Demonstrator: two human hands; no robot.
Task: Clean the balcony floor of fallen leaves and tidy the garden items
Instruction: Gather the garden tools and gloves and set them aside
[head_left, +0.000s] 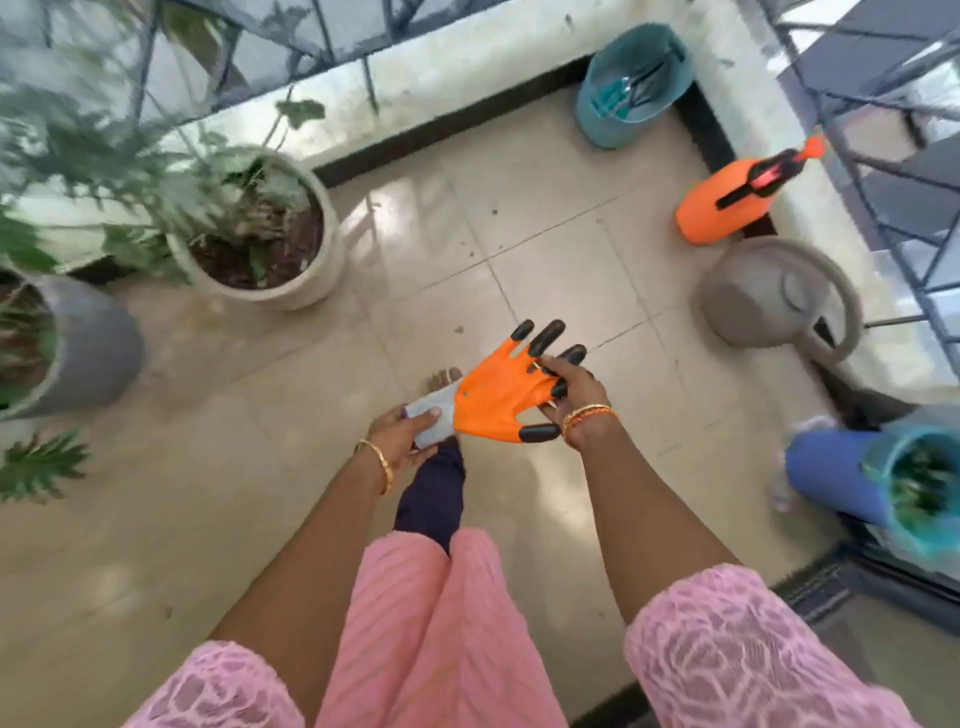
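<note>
While outstretched, hands (both) (402, 434) on glove (498, 397)

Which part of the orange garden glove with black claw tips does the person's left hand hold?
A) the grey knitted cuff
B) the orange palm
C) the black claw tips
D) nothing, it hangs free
A: the left hand pinches the grey knitted cuff of the orange garden glove, while the right hand holds the end with the black claw tips.

Orange glove (498, 397) (black claw tips, grey cuff), orange sprayer (722, 208), teal bucket (631, 85)
</note>
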